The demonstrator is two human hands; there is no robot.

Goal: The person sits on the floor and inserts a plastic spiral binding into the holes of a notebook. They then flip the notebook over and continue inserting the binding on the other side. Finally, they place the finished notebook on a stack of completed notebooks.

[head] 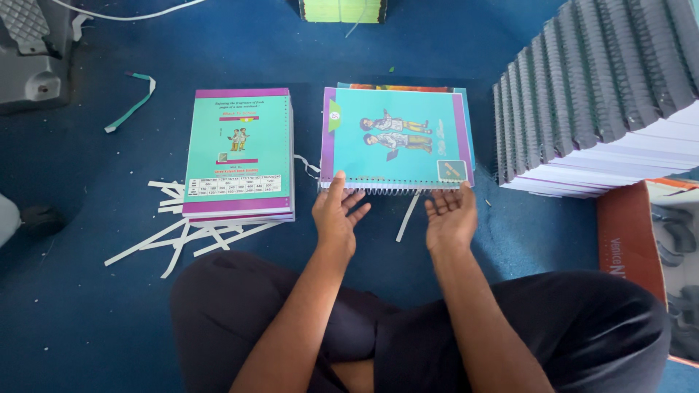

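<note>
Turquoise covers the top notebook of the spiral-bound stack [397, 138] lying at the centre of the frame, a purple band down its left and right edges, two cartoon figures printed in the middle and a small green tab at its upper left corner. Its wire binding faces the person along the lower edge. The left hand [336, 212] rests its fingertips on that lower edge near the left corner, fingers spread and holding nothing. The right hand [450, 216] hovers just below the lower right corner, palm turned up and fingers loosely curled, also holding nothing; whether it touches the wire I cannot tell.

Left of centre sits a second stack of books [239, 154], back cover up: green with a purple strip along the top, a small picture in the middle and a pale rectangular table of print near the bottom. White paper strips [182, 236] lie scattered under and below it on the blue floor [87, 320]. A teal strip [135, 105] lies alone at upper left, near a grey machine [33, 58] in the corner.

At upper right a tall fanned pile of bound books [597, 94] shows grey spines and white page edges. An orange-brown carton [633, 240] lies below it at the right edge. Dark trousers [582, 335] fill the bottom of the frame.
</note>
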